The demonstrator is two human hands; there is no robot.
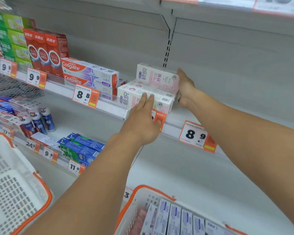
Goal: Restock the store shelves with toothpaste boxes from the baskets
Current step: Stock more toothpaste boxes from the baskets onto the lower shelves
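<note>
Pink-and-white toothpaste boxes (157,77) are stacked on the middle shelf (109,106), right of the Colgate boxes (90,73). My right hand (185,89) holds the right end of the stack, fingers against the top box and the ones below. My left hand (143,121) reaches in with straight fingers that touch the front of the lower pink boxes (131,95). A white basket with orange rim (153,190) at the bottom holds several white-and-blue toothpaste boxes (175,217).
A second white basket (15,184) sits at the lower left. Red and green boxes (41,50) fill the shelf's left part. The lower shelf carries blue-green boxes (80,148) and small bottles. Price tags (193,134) hang along the shelf edges. The shelf right of the pink stack is bare.
</note>
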